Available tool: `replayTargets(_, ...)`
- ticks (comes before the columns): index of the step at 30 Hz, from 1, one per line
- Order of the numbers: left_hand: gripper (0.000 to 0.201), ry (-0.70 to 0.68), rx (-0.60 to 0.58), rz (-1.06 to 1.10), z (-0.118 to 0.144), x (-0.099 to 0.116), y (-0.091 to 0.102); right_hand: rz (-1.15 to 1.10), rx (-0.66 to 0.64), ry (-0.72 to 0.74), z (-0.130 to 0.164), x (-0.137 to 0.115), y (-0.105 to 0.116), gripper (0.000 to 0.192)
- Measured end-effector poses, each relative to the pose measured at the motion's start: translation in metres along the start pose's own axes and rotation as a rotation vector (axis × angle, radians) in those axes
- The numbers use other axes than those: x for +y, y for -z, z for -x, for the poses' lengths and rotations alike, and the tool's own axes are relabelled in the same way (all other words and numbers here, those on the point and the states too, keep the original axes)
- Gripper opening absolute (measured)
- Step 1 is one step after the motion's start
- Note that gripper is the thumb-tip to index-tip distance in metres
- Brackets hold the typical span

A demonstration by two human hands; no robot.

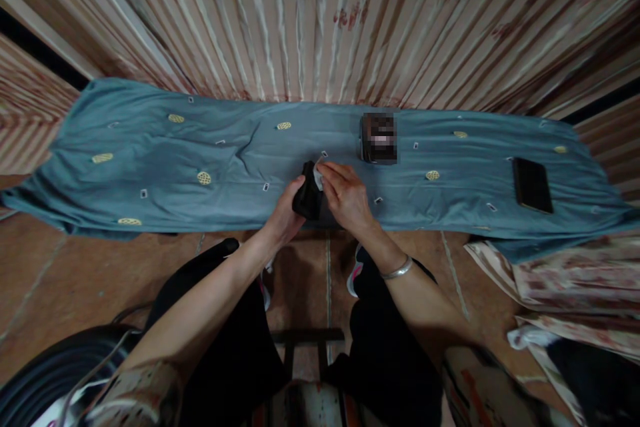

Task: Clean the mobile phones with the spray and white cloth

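My left hand [286, 211] grips a small black pouch-like object [308, 195] from below, over the near edge of a blue patterned cloth [210, 147] spread on a low surface. My right hand [345, 195] rests on top of the same black object, its fingers pinching a small pale tab or card [319, 177] at the object's upper end. A silver bangle [397, 269] sits on my right wrist. What the black object contains is hidden by my fingers.
A dark box-like item [379, 138] stands on the cloth just beyond my hands. A black phone [532, 184] lies flat at the right end. Striped curtain fabric [320, 20] hangs behind. Folded patterned cloth [575, 287] lies on the floor at right.
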State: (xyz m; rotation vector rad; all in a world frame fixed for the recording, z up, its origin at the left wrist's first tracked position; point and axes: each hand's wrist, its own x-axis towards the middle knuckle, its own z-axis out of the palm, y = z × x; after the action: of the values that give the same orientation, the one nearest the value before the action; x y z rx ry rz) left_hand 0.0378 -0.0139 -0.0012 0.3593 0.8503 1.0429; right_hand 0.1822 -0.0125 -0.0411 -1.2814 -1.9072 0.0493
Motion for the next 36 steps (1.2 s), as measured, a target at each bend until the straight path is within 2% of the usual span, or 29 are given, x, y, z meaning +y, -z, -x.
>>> replayTargets(4,0.023,-0.006,0.0,0.01,-0.001,-0.001,-0.001,-0.002,0.01,0.008,0.0,-0.001,-0.001,0.039)
replayTargets(10,0.025,-0.036,-0.002,0.023,-0.009,0.002,0.007,-0.018,-0.038,0.046,0.004,-0.022,0.0,0.039)
replayTargets(16,0.02,-0.04,0.022,0.013,-0.015,0.004,0.015,-0.045,-0.06,0.075,0.006,-0.036,0.004,0.041)
replayTargets(23,0.018,-0.083,-0.035,-0.017,-0.009,-0.007,0.006,-0.019,-0.012,0.03,0.001,-0.02,0.006,0.039)
replayTargets(27,0.013,-0.057,-0.057,-0.074,-0.007,-0.011,0.004,-0.033,-0.005,-0.035,-0.002,-0.007,0.007,0.041)
replayTargets(36,0.015,-0.042,-0.012,-0.025,-0.003,0.002,0.0,-0.012,0.005,-0.062,0.001,0.007,0.002,0.04)
